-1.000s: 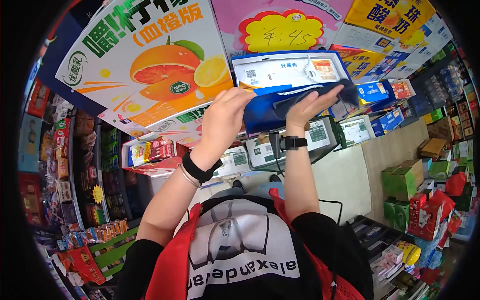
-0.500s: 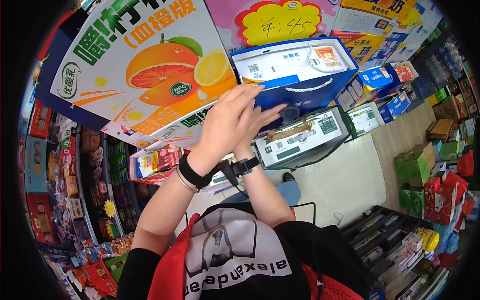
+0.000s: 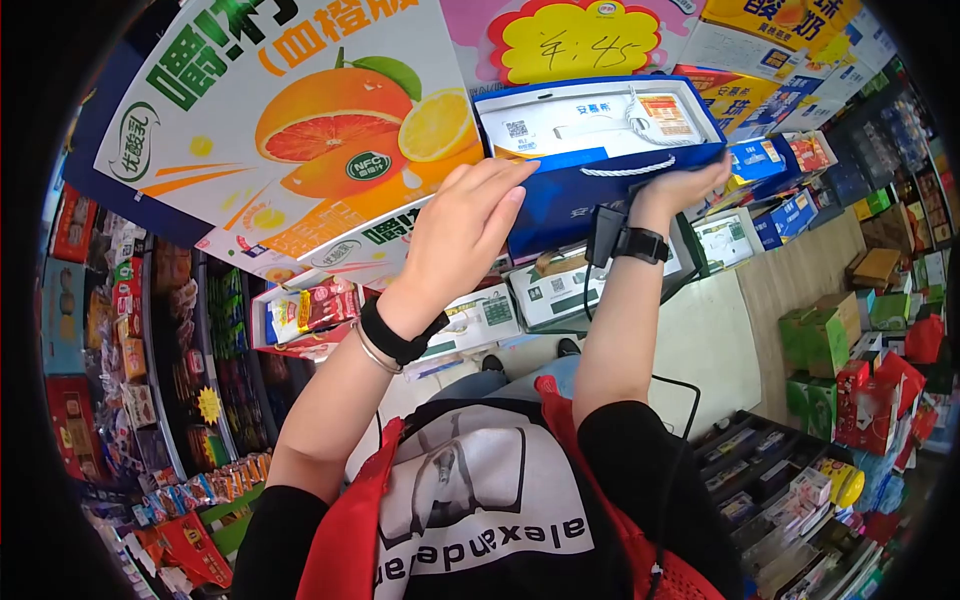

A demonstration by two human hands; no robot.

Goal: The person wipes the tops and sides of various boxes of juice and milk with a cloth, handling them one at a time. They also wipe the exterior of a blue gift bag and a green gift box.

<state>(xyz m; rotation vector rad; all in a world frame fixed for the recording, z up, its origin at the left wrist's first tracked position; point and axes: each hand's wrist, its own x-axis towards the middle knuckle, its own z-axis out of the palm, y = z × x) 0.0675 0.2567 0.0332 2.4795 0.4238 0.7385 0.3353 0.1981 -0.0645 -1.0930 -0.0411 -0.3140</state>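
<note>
Grip: both hands flat, fingers extended, pressed on blue gift box (image 3: 590, 190), neither closed round it.
Box: raised, far centre, beside orange carton (image 3: 300, 130).
Left hand (image 3: 462, 228): box's left face.
Right hand (image 3: 680, 188): box's right lower edge, wrist bent.

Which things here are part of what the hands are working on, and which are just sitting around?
In hand:
- blue gift bag
- its white rope handle
- white box inside it
- left hand, right hand on the bag

Lying about:
- orange drink carton
- yellow price sign
- green cartons
</note>
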